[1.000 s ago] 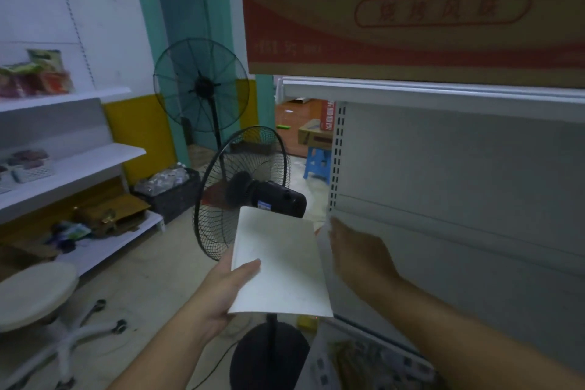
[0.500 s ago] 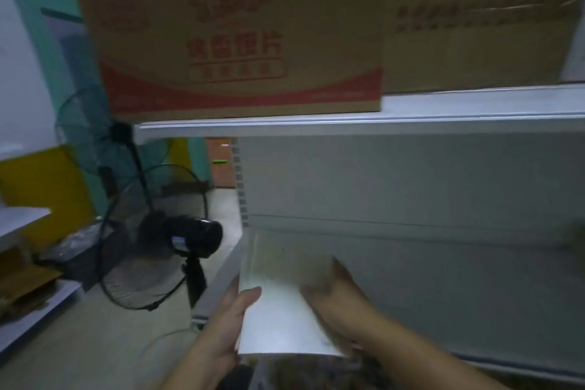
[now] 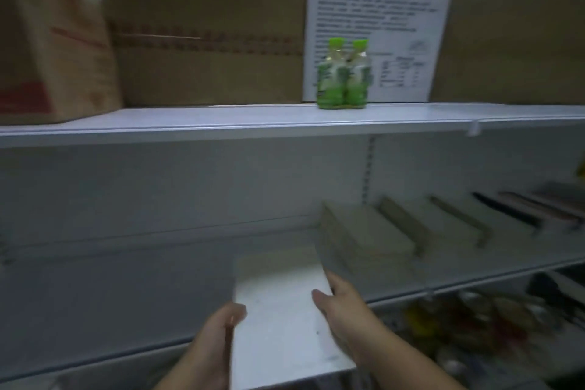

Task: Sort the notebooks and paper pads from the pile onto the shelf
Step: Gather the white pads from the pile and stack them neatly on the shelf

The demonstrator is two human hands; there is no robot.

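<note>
A person holds a plain white rectangular paper pad (image 3: pixel 278 313) between both hands at the near edge of a white metal shelf (image 3: pixel 126 291). The left hand (image 3: pixel 212 348) grips the pad's left edge, its fingers (image 3: pixel 235 313) curled over that edge with the thumb on top. The right hand (image 3: pixel 340 310) clasps the right edge, thumb lying on the pad's upper face and the other fingers wrapped round its side. The pad lies roughly flat, its far part over the shelf and its near end sticking out past the shelf's front lip; whether it rests on the shelf cannot be told through the blur. Just right of it, on the same shelf, stands a pale stack of grey-beige notebooks (image 3: pixel 364 237), and further right more stacks of pads (image 3: pixel 443 225) run in a row toward the far right. On the white upper shelf (image 3: pixel 221 120) sit brown cardboard boxes (image 3: pixel 202 38), a pack of green-capped bottles (image 3: pixel 343 76), and behind them a white printed sheet (image 3: pixel 380 25) standing upright. Below, on the right, blurred colourful items (image 3: pixel 474 317) fill a lower shelf.
</note>
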